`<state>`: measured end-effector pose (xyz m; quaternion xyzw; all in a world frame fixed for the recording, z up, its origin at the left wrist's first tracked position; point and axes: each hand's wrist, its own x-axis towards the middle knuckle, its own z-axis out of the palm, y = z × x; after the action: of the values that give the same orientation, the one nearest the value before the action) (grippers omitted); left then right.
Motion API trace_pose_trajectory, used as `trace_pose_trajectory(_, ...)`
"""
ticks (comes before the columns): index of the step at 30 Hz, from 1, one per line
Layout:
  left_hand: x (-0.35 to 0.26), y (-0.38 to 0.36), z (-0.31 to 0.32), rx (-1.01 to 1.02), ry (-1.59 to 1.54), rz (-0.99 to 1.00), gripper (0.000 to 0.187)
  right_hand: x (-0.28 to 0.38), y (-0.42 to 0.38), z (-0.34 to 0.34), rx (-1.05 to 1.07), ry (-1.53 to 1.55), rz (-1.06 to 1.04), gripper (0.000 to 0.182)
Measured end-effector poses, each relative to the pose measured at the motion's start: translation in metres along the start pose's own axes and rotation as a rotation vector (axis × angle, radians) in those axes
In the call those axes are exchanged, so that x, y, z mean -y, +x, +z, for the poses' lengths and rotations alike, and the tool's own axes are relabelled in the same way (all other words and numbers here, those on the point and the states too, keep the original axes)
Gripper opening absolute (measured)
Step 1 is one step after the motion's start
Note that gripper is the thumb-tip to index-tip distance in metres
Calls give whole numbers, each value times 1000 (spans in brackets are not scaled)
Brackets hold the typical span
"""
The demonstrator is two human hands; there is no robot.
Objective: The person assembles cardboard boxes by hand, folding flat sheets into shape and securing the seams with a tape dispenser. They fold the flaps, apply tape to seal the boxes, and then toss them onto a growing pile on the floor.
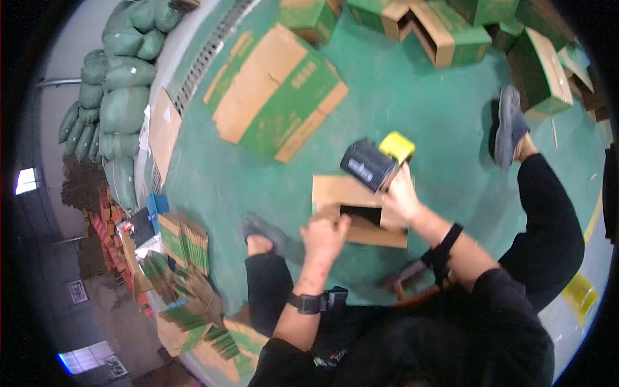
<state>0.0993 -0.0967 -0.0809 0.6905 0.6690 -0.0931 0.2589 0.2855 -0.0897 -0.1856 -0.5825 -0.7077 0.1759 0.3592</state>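
Note:
An open cardboard box point(377, 237) stands on the green floor between my feet, its dark inside showing between the flaps. My left hand point(324, 240) is at the box's left side, fingers bent over a flap; the grip is partly blurred. My right hand point(401, 197) is closed around a black tape dispenser point(367, 166), held above the right side of the box. A roll of yellow tape point(396, 148) sits on the dispenser.
A flattened green and brown carton point(277, 93) lies ahead on the left. More boxes point(445, 39) lie at the top right. Folded cardboard point(187, 242) is stacked at the left, below green sacks point(126, 109). My feet point(263, 235) are on either side.

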Motion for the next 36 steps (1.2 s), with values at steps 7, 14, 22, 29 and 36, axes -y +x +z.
trace_pose_trajectory(7, 30, 49, 35, -583, -252, 50, 54, 12, 22, -30, 102, 276, 36, 50)
trace_pose_trajectory(14, 16, 67, 51, -518, -230, -130, 51, 9, 1, 1, 110, -22, -45, 41)
trace_pose_trajectory(22, 17, 22, 55, -614, -130, 310, 74, 13, 2, 14, 63, -285, -98, 40)
trace_pose_trajectory(29, 30, 13, 80, -433, -184, 710, 78, 42, 60, -43, 224, -253, -356, 49)
trace_pose_trajectory(36, 27, 15, 89, -572, -194, 723, 78, 164, 172, -42, 700, 77, -72, 39)
